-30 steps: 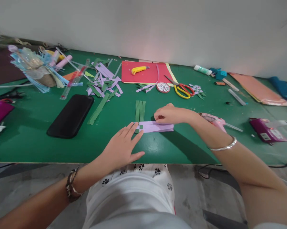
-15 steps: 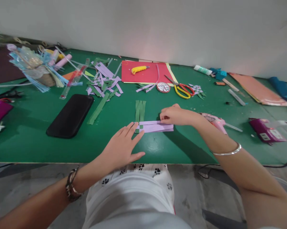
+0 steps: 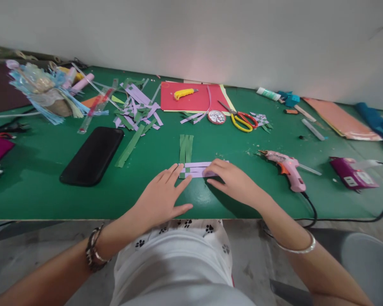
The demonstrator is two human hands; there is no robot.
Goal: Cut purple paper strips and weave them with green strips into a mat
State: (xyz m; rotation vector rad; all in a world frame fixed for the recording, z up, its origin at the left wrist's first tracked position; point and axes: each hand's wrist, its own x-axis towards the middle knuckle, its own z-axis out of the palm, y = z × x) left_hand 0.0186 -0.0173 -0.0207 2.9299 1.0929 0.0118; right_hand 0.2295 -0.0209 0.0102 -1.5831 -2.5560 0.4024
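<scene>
Green paper strips (image 3: 186,148) lie upright on the green table (image 3: 45,191), crossed near their lower ends by lilac paper strips (image 3: 195,169). My left hand (image 3: 161,197) lies flat and open, its fingertips pressing the left end of the weave. On the right part of the lilac strips rests my right hand (image 3: 232,180), fingers stretched flat and covering that end.
A pink glue gun (image 3: 285,167) with its cord lies to the right. A black phone (image 3: 92,155) lies to the left. Behind are scrap strips (image 3: 137,108), red paper (image 3: 191,97) with a yellow cutter (image 3: 184,93), scissors (image 3: 240,119), and a purple device (image 3: 352,176).
My right hand came off the far edge of the lilac strips and dropped flat onto their right end, nearer to me. The glue gun is now uncovered. The left hand stayed put.
</scene>
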